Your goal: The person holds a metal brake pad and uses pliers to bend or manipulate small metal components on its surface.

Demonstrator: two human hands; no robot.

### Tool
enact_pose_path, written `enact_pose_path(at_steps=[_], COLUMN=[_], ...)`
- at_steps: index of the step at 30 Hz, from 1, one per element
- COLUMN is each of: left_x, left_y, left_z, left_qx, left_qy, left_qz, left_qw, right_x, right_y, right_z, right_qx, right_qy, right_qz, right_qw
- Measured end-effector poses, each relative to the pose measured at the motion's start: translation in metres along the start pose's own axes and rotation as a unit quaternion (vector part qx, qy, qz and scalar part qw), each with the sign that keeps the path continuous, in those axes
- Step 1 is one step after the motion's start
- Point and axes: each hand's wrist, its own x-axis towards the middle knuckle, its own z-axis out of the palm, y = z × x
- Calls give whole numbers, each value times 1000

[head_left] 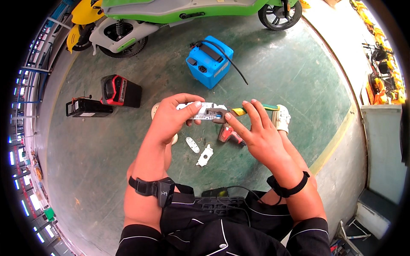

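My left hand (171,116) grips a small, narrow white housing (208,105) with a see-through part, its thumb pressed on top. At the housing's right end are the jaws of a pair of pliers (270,107) with green and yellow handles. A bit of blue shows between the jaws. The pliers are in my right hand (261,141), with some fingers extended over the handles; its grip underneath is partly hidden. Below them on the floor lie a white oval plate (192,145), a white bracket-like piece (205,155) and a red and grey power tool (228,134).
A blue battery box (211,64) with a black cable stands ahead on the green floor (162,64). Left of my hands are a red-and-black box (128,93) and a black battery-like box (89,107). A green and white electric scooter (192,9) spans the far side.
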Motion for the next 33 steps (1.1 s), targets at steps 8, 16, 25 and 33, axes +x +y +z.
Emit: enact_pose_path(at_steps=[8,16,25,33], left_x=[3,3,9,14], left_y=[0,3,-3,-9], left_z=[1,9,13,12], left_qx=[-39,-48,-13,-29], left_qy=[11,-1,28,55], left_qz=[-27,-21,-12,-32], left_qw=[999,999,999,998], right_x=[-1,1,-6,-2], right_y=[-4,3,6,9], right_z=[-7,-9,10,5], right_qx=[-34,52,304,665], right_qy=[1,-16,-69,-138], right_qz=[7,12,181,369], right_qw=[999,998,933,635])
